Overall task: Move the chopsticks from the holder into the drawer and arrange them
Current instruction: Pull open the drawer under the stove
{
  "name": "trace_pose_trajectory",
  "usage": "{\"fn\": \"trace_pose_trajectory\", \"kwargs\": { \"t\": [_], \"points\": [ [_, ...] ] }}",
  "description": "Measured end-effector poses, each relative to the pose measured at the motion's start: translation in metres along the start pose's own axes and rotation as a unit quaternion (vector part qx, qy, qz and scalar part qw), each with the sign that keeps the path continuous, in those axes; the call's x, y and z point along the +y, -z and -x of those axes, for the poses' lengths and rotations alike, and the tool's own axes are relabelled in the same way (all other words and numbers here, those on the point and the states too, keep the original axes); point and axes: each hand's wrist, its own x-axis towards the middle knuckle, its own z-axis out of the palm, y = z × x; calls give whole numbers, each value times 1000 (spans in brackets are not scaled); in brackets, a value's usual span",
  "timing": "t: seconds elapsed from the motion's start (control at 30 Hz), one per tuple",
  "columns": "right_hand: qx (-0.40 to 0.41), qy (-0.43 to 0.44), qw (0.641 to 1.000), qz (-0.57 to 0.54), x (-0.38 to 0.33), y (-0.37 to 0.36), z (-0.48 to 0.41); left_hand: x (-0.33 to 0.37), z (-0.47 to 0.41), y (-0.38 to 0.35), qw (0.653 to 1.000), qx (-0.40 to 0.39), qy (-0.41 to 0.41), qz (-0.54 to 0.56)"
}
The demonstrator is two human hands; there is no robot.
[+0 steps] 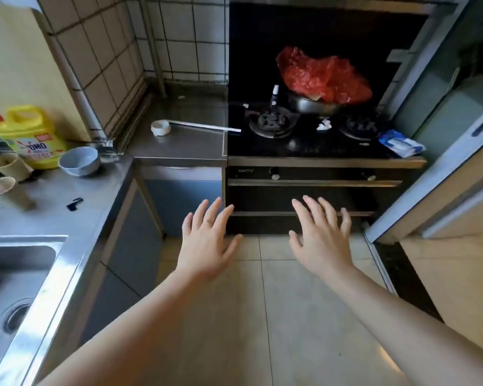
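**Both hands spread and empty in front of the stove**

The left hand [207, 243] is held out palm down with all fingers splayed, gripping nothing; a thin ring sits on one finger. The right hand [322, 240] is beside it, equally flat and spread, also holding nothing. Both hover above the pale floor tiles [262, 316], just short of the stove [313, 146], their fingertips overlapping its dark lower front panels [313, 197] in the view; whether they touch them cannot be told.

No chopsticks and no chopstick holder can be made out anywhere in the view, and no drawer stands open.

On the stove's top, toward the back, a dark pan [313, 105] holds a crumpled red plastic bag [322, 76]. A small white scrap [324, 125] lies between the two burners, and a blue-and-white packet [402, 143] rests on the stove's right front corner.

Left of the stove, on the steel counter [179, 140], a long-handled ladle [162, 127] lies with its handle pointing toward the stove. Further left of the stove are a grey bowl [80, 161], a yellow detergent jug [30, 136], paper cups [3, 185] and a small black object [75, 203]. Furthest from the stove, at the lower left, is the steel sink [14, 288].
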Motion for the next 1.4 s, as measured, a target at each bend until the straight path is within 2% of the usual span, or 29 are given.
{"fn": "trace_pose_trajectory", "kwargs": {
  "t": [0.13, 0.27, 0.7, 1.03, 1.17, 1.4],
  "points": [
    [-50, -30, 998, 15, 30, -31, -6, 10, -11, -47, 998, -68, 18, -4],
    [-90, -38, 995, 23, 74, -67, -33, 27, -49, -93, 995, -99, 23, 0],
    [-197, 6, 980, 43, 250, -145, -146, 128, -197, -215, 976, -205, 70, -15],
    [-254, -3, 966, 47, 300, -228, -234, 136, -313, -301, 953, -293, 74, 3],
    [-287, -30, 957, 14, 302, -273, -266, 121, -352, -341, 936, -322, 130, 60],
    [-311, -113, 926, -182, 300, -342, -307, 102, -399, -404, 864, -341, 302, 212]
  ]
}}
